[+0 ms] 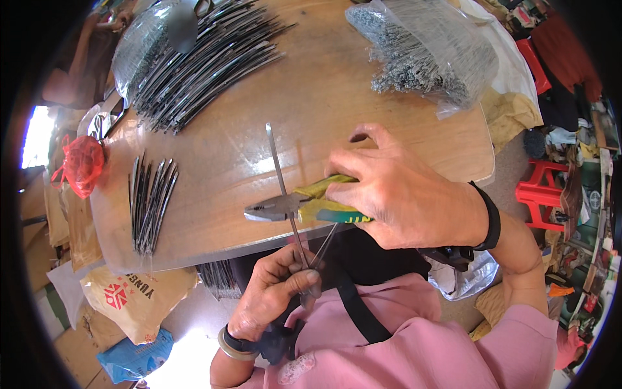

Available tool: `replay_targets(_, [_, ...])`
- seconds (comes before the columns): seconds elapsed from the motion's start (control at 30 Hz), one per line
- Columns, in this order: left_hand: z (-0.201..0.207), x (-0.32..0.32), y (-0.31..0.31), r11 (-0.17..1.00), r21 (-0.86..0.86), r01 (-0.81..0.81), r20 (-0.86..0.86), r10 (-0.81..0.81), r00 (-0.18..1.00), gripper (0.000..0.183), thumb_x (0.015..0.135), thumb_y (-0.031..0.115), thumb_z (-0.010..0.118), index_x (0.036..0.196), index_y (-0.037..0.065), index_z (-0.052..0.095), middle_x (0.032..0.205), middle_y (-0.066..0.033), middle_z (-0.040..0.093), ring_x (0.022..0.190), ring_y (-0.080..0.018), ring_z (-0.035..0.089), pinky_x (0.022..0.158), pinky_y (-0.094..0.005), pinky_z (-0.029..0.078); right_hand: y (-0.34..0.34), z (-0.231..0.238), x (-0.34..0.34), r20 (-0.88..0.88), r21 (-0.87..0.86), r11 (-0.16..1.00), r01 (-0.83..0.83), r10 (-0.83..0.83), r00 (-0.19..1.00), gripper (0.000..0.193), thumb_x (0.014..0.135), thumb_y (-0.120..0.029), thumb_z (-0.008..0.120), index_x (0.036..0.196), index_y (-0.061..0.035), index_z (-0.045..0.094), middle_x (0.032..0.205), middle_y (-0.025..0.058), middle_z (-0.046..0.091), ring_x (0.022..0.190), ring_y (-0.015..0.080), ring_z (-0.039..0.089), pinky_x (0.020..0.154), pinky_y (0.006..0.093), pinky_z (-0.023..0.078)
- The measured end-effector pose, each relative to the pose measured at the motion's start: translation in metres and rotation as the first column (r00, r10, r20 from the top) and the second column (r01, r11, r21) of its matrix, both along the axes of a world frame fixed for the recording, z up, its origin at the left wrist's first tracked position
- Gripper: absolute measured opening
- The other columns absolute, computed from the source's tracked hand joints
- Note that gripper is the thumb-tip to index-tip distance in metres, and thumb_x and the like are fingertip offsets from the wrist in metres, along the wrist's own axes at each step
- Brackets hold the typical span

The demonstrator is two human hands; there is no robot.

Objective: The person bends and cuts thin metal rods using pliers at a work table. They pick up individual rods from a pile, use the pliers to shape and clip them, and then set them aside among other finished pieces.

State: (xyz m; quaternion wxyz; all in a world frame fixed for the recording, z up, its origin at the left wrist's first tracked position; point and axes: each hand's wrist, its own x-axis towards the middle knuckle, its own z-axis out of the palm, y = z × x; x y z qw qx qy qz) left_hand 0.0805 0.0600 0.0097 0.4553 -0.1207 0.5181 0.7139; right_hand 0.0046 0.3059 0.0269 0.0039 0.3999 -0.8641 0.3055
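Observation:
My right hand (409, 189) is wrapped round a pair of pliers (271, 208) with yellow and green handles, held over the near edge of the table. A long thin metal strip (276, 159) crosses the pliers near their pivot. Whether the pliers grip it or only overlap it, I cannot tell. Below them, my left hand (275, 288) pinches the strip's lower end between thumb and fingers. A second thin metal length (325, 245) slants up to the right from the same pinch; it may be part of the same piece.
On the wooden table (324, 97) lie a large pile of dark metal strips (214, 61), a smaller bunch (151, 211), and a clear bag of wire pieces (424, 61). A red plastic bag (84, 165) hangs by the left edge. Beyond the right edge stands a red stool (543, 194).

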Motion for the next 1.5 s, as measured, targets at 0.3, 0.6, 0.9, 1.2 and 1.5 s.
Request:
replay_targets(0.3, [0.012, -0.008, -0.007, 0.991, -0.135, 0.007, -0.167, -0.03, 0.986, 0.026, 0.089, -0.007, 0.055, 0.115, -0.008, 0.059, 0.089, -0.0113, 0.067, 0.078, -0.0157, 0.065, 0.071, -0.0286, 0.054, 0.002, 0.012, 0.012, 0.113, 0.091, 0.994, -0.059, 0.049, 0.992, 0.028, 0.057, -0.007, 0.065, 0.084, 0.0, 0.065, 0.091, 0.0135, 0.052, 0.08, 0.0279, 0.057, 0.086, 0.0428, 0.035])
replay_targets(0.6, [0.018, -0.027, 0.012, 0.996, 0.035, 0.079, 0.106, -0.083, 0.991, 0.022, 0.091, 0.008, 0.061, 0.109, -0.004, 0.061, 0.088, -0.0106, 0.068, 0.077, -0.0165, 0.064, 0.07, -0.0285, 0.051, -0.006, 0.01, 0.025, 0.041, -0.023, 0.999, -0.024, 0.024, 0.999, 0.022, 0.057, -0.007, 0.065, 0.079, -0.0014, 0.062, 0.096, 0.0139, 0.055, 0.081, 0.0278, 0.057, 0.084, 0.0458, 0.036])
replay_targets(0.9, [-0.007, 0.004, 0.017, 0.83, 0.23, -0.508, 0.398, 0.396, 0.827, 0.014, 0.094, 0.013, 0.057, 0.099, 0.001, 0.061, 0.065, -0.0019, 0.052, 0.046, -0.0091, 0.041, 0.044, -0.0211, 0.029, -0.008, 0.012, 0.02, -0.125, -0.075, 0.993, 0.088, -0.097, 0.987, 0.019, 0.061, -0.009, 0.068, 0.078, -0.0017, 0.064, 0.1, 0.012, 0.06, 0.084, 0.0277, 0.059, 0.081, 0.047, 0.042])
replay_targets(1.2, [0.011, 0.004, 0.023, 0.9, 0.011, -0.435, -0.208, 0.428, 0.88, 0.011, 0.096, 0.007, 0.058, 0.098, -0.003, 0.062, 0.064, 0.0012, 0.051, 0.054, -0.0036, 0.039, 0.048, -0.019, 0.029, 0.015, -0.006, 0.063, 0.464, -0.088, 0.968, 0.236, -0.17, 0.869, 0.031, 0.067, -0.014, 0.081, 0.088, 0.0042, 0.067, 0.108, 0.0171, 0.06, 0.086, 0.0347, 0.062, 0.074, 0.0386, 0.051])
replay_targets(1.5, [0.004, 0.003, 0.03, 0.906, -0.051, -0.42, -0.394, 0.368, 0.842, 0.012, 0.096, 0.009, 0.056, 0.093, -0.003, 0.059, 0.062, -0.0035, 0.053, 0.047, -0.0053, 0.038, 0.043, -0.0204, 0.026, 0.012, -0.004, 0.059, 0.397, -0.041, 0.998, 0.054, -0.034, 0.917, 0.034, 0.072, -0.017, 0.076, 0.095, 0.0056, 0.065, 0.111, 0.0201, 0.057, 0.092, 0.0348, 0.062, 0.077, 0.0392, 0.052])
